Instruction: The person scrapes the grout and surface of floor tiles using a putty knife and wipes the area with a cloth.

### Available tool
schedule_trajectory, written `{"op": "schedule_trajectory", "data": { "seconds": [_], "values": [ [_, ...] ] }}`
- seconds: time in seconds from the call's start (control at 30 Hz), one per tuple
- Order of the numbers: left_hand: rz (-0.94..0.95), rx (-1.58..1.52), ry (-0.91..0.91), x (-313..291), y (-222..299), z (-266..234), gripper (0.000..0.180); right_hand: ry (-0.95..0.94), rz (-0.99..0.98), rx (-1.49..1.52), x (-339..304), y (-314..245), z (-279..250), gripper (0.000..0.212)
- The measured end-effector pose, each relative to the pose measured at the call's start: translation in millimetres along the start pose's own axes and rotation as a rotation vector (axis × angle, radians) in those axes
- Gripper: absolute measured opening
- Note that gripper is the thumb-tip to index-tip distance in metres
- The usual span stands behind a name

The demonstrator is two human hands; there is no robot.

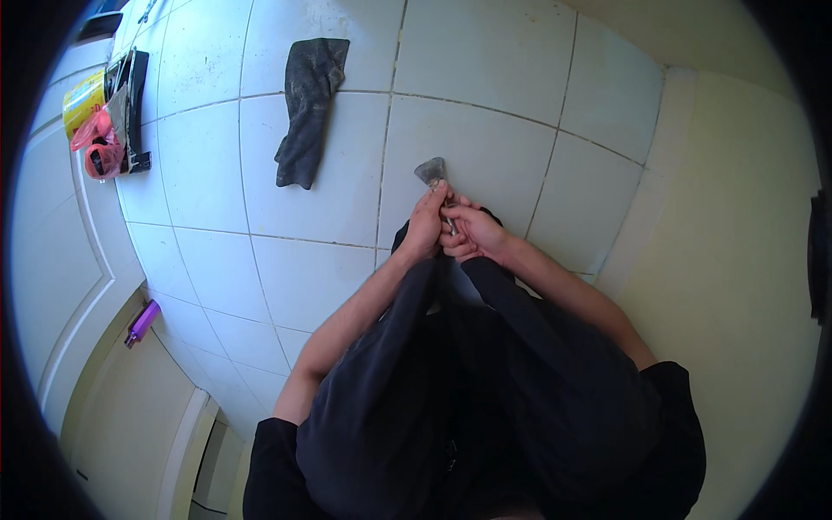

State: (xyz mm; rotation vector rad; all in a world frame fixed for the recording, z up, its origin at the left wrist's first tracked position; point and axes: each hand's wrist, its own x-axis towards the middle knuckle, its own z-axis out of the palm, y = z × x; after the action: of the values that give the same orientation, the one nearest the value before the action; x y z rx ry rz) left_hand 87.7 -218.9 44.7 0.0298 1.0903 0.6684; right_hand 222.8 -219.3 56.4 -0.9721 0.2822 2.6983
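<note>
A scraper point(430, 169) with a worn grey blade that flares at its end points away from me, just above the tiled floor point(472, 61). My left hand point(423, 224) is closed round its handle from the left side. From the right, my right hand point(478, 232) is also closed on the handle, its curled fingers touching the left hand. Most of the handle is hidden by my fingers; a short thin part shows between the hands. Both hands are in front of my bent knees, which are in dark trousers.
A crumpled dark cloth point(312, 113) lies on the tiles ahead to the left. By the white door point(61, 225) at far left are a yellow container point(82, 102), a pink plastic bag point(97, 130) and a black tray point(136, 108). A purple bottle point(143, 323) is lower left. A pale wall point(728, 225) borders the right.
</note>
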Motion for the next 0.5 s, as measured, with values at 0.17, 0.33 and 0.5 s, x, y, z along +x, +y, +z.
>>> {"op": "schedule_trajectory", "data": {
  "seconds": [0.17,0.33,0.5],
  "values": [
    [-0.173,-0.156,-0.103,11,1,-31,0.041,-0.006,0.021,-0.019,17,14,3,0.038],
    [-0.134,-0.104,-0.044,2,23,-7,0.042,0.152,-0.069,0.067,25,5,22,0.039],
    [-0.206,-0.054,-0.115,4,2,-26,0.041,0.277,-0.020,-0.017,14,23,29,0.040]
  ]
}}
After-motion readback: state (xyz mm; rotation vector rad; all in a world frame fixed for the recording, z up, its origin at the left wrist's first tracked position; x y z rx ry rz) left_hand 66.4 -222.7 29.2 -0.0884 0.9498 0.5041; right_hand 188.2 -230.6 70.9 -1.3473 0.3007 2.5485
